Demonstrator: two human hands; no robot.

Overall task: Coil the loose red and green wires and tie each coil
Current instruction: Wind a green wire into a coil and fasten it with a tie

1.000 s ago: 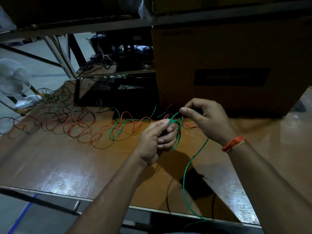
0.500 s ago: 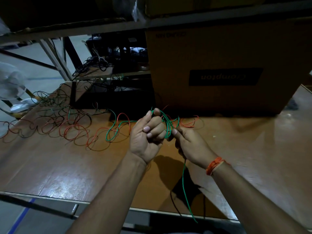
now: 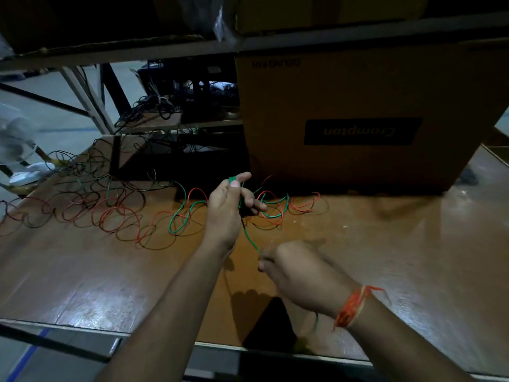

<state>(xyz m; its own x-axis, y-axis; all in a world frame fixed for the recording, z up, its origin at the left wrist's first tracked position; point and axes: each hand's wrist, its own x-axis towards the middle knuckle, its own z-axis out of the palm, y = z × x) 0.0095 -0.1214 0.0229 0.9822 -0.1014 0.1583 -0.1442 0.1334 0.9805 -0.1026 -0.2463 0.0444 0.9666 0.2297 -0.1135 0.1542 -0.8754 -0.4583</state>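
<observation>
My left hand (image 3: 225, 208) is raised over the wooden table (image 3: 385, 257) and pinches several turns of green wire (image 3: 252, 239) between thumb and fingers. A taut stretch of that wire runs down to my right hand (image 3: 297, 271), which grips it nearer to me. My right wrist carries an orange thread band. Loose green wire loops (image 3: 179, 216) and red wire loops (image 3: 303, 202) lie on the table behind my hands. More tangled red and dark wires (image 3: 82, 208) spread to the left.
A large cardboard box (image 3: 358, 119) stands at the back right under a shelf. Dark equipment and cables (image 3: 179, 100) fill the back middle. A white fan (image 3: 19, 144) sits at the left edge. The table's front edge (image 3: 68, 326) is close to me.
My right hand has dropped from beside my left hand toward me, drawing the green wire taut. My left hand has lifted slightly with the wire turns held in it.
</observation>
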